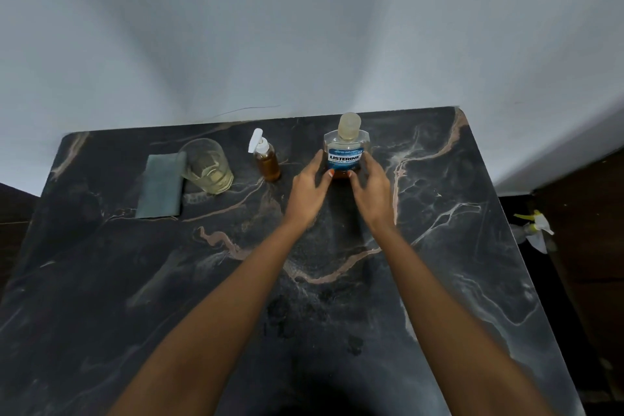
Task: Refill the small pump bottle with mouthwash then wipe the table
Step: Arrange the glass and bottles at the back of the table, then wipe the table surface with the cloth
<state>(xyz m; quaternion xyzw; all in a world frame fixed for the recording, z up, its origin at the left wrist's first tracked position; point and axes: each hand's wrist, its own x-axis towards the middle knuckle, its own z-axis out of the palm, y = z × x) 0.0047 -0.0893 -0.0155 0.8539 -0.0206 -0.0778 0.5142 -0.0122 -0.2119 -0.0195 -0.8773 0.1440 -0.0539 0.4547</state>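
**Item 1: mouthwash bottle (346,150).** It stands upright on the dark marbled table (439,280) toward the far edge, long axis vertical, with its pale cap on top. The blue label reads "LISTERINE" and under it "COOL MINT"; the finer print is too small to read. Brownish liquid shows low in the body.

**Item 2: left hand (309,191).** It sits against the bottle's left flank with the fingers nearly straight and pointing away from the person, thumb tip at the lower front. It has closed on nothing.

**Item 3: right hand (371,194).** It mirrors the left on the bottle's right flank, fingers laid along the side and thumb at the lower front. It also looks loose, more a cupping touch than a clasp; how hard it presses I cannot tell.

**Relation.** The bottle lies dead ahead between both palms, about equally near each, so I judge a two-handed lift or uncapping needs only a squeeze inward.

**Item 4: small pump bottle (266,159).** It stands upright to the left of the left hand and apart from it, with a white pump head and amber contents. No writing is visible. It is the nearer reach for the left hand.

**Item 5: glass (207,165).** It stands further left, just beside a folded grey-green cloth (160,187).
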